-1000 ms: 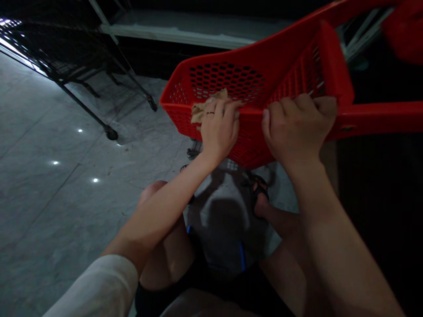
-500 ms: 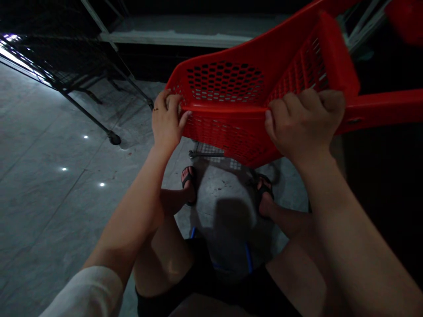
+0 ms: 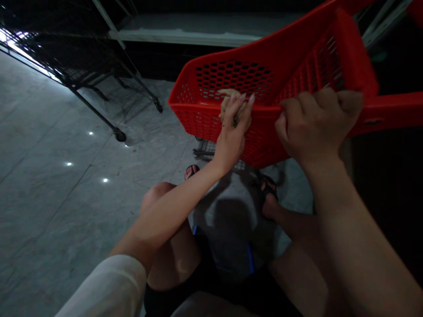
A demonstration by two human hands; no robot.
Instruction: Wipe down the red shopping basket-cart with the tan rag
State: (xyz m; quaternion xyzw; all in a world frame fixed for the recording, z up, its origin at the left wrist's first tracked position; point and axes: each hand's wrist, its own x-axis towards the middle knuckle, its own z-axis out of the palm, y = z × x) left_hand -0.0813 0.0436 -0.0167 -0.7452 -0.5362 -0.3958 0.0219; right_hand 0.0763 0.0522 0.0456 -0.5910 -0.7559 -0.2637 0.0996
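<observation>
A red perforated plastic shopping basket (image 3: 234,75) tilts toward me, with a long red handle (image 3: 393,112) running off to the right. My left hand (image 3: 233,132) reaches over its front rim, and its fingertips press on a crumpled tan cloth (image 3: 229,103) inside the basket. Part of the cloth is hidden behind those fingers. My right hand (image 3: 313,123) grips the rim near the handle, its fingers curled over the red plastic.
A dark wire cart (image 3: 66,53) on castor wheels stands on the grey tiled floor (image 3: 59,198) at upper left. A pale ledge (image 3: 185,37) runs along the back. My sandalled foot (image 3: 269,198) and a metal bar (image 3: 203,152) lie below the basket.
My left hand has moved right from the basket's left rim to the tan cloth, which has come into view. The basket sits slightly further right in the picture.
</observation>
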